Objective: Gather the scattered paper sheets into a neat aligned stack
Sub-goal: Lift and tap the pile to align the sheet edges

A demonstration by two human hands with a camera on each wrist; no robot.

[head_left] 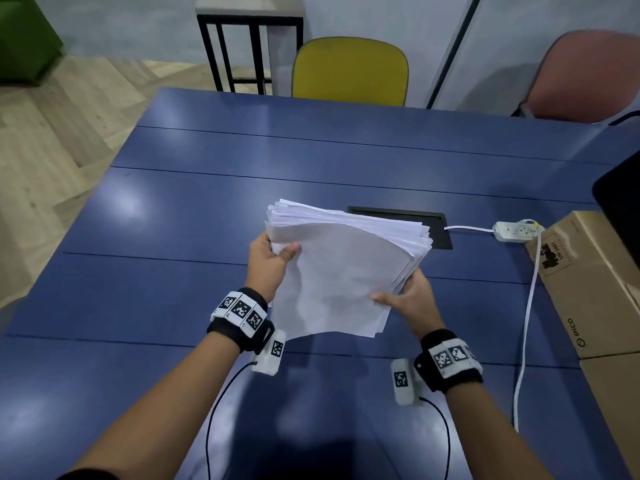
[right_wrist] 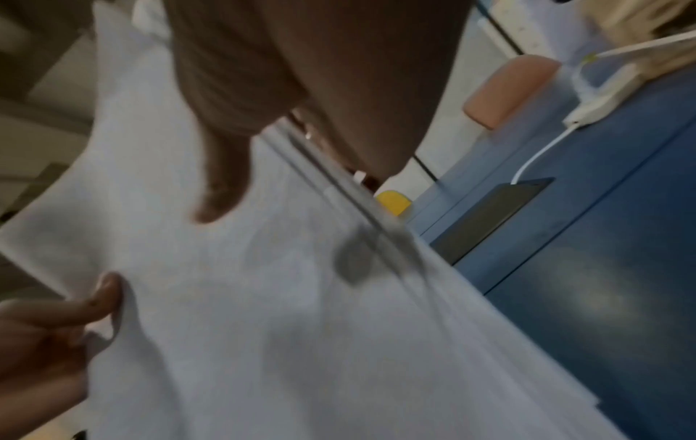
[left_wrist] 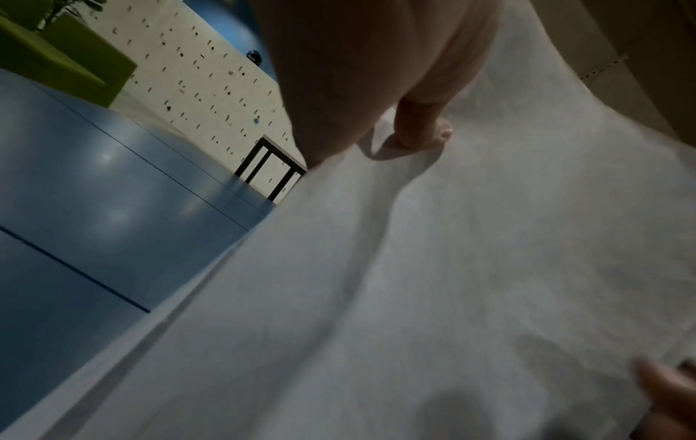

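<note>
A thick bundle of white paper sheets (head_left: 343, 268) is held up above the blue table (head_left: 173, 237), bowed, with its far edges fanned and uneven. My left hand (head_left: 272, 265) grips its left edge, thumb on the top sheet. My right hand (head_left: 405, 299) grips the lower right edge, thumb on top, fingers underneath. In the left wrist view the paper sheets (left_wrist: 433, 282) fill the frame under my left hand's thumb (left_wrist: 421, 128). In the right wrist view my right hand's thumb (right_wrist: 222, 190) lies on the paper sheets (right_wrist: 301, 327), whose edges are staggered.
A black cable hatch (head_left: 440, 223) is set in the table behind the paper. A white power strip (head_left: 516, 231) and its cord (head_left: 526, 323) lie at the right beside a cardboard box (head_left: 595, 292). A yellow chair (head_left: 349, 72) and a pink chair (head_left: 588, 77) stand at the far edge.
</note>
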